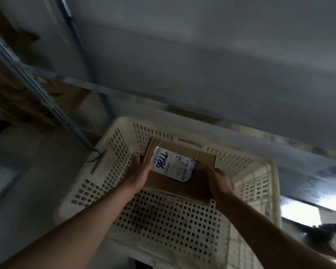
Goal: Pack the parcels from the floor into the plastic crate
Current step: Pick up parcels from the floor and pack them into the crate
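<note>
A brown cardboard parcel (184, 183) with a white shipping label marked "786" sits low inside the cream perforated plastic crate (109, 164), toward its far wall. My left hand (138, 171) grips the parcel's left end. My right hand (219, 183) grips its right end. Both forearms reach in over the crate's near rim. The rest of the crate's perforated bottom is bare. Whether the parcel rests on the bottom or is held just above it, I cannot tell.
A grey wall (202, 65) rises right behind the crate. A metal shelf frame (37, 88) with brown cardboard stands at the left. Grey concrete floor (27, 191) lies left of the crate. A dark object (322, 235) shows at the right edge.
</note>
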